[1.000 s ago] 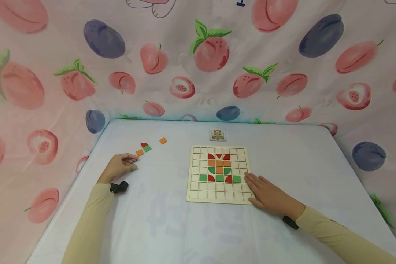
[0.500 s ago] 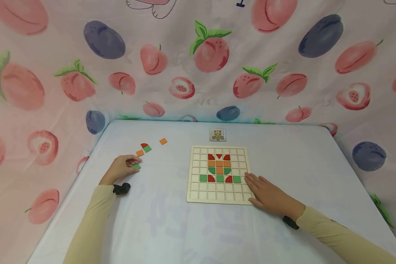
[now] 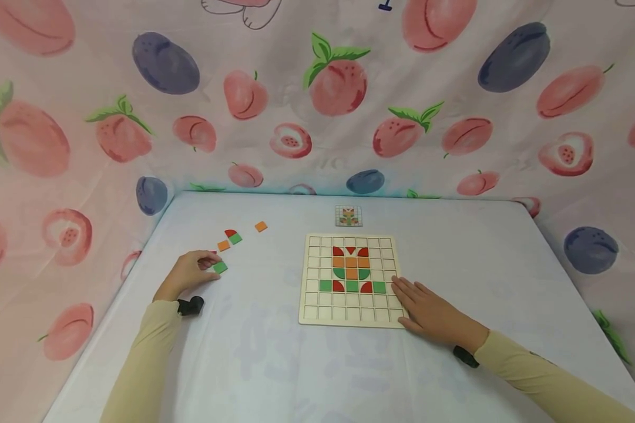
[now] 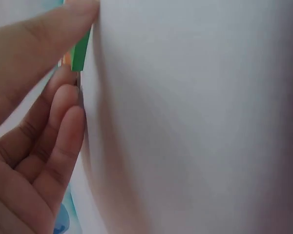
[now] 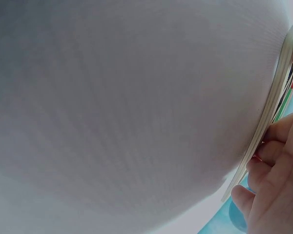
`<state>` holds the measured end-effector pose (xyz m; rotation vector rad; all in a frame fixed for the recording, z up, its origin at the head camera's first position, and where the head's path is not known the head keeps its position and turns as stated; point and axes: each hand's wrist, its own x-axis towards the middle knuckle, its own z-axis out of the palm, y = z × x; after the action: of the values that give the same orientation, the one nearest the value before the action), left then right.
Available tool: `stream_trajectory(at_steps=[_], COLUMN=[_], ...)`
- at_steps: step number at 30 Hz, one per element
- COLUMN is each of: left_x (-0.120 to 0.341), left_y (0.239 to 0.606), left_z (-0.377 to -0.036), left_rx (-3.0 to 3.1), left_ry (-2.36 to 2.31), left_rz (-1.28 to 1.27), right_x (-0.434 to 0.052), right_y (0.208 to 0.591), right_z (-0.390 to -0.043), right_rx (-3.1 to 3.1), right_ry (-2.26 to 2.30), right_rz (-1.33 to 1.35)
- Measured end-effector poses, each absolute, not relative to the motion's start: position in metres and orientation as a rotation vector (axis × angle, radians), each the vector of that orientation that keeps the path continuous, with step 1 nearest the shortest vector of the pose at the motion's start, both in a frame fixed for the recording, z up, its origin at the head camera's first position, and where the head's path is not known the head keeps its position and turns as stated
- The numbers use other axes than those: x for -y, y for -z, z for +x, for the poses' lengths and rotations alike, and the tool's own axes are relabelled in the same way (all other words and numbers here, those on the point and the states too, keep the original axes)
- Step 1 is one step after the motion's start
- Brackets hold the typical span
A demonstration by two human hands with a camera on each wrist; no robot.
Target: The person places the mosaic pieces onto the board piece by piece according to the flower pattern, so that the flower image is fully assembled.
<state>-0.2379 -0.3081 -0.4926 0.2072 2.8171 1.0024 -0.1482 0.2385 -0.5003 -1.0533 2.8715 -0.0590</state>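
From the head camera, the left hand (image 3: 187, 273) lies on the pale blue tablecloth (image 3: 275, 364) at the left side of the table, its fingers curled and its fingertips pinching a green square tile (image 3: 220, 267) that sits on the cloth just ahead of them. Just beyond the hand lie an orange square tile (image 3: 223, 245), a green tile (image 3: 235, 238) with a red quarter-round tile (image 3: 230, 233) touching it, and farther off a second orange tile (image 3: 261, 226). The right hand (image 3: 428, 311) rests flat, fingers straight and close together, on the near right corner of the wooden grid board (image 3: 317, 305), holding nothing. The board carries a pattern of red, orange and green tiles in its middle cells. A small pattern card (image 3: 349, 215) lies beyond the board's far edge. A fruit-printed curtain (image 3: 454, 88) hangs behind the table.

From the left wrist camera, the thumb and the fingers (image 4: 63, 126) of the left hand (image 4: 34, 112) close on the green square tile (image 4: 80, 51), seen edge-on against the white cloth (image 4: 195, 122); a sliver of orange shows behind it.

From the right wrist camera, the fingers (image 5: 278, 141) of the right hand (image 5: 276, 185) lie against the edge of the wooden grid board (image 5: 276, 92), which rises at the right of the frame over the cloth (image 5: 127, 107); the view is too close to show how far the hand is spread
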Motion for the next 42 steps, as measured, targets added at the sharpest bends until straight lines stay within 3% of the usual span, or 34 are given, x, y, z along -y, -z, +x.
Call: stream_trajectory(at_steps=[24,42], left_x=[0.297,0.272], left_y=[0.487,0.49], left_z=[-0.243,-0.246], left_rx=[-2.838,-2.84], left_ry=[-0.862,-1.024], left_rz=[0.24,0.248], right_x=[-0.238,-0.239], right_y=[0.5,0.502], right_z=[-0.147,-0.149], right_rx=[-2.891,-2.878], right_ry=[0.066,0.074], right_rz=[-1.053,-1.057])
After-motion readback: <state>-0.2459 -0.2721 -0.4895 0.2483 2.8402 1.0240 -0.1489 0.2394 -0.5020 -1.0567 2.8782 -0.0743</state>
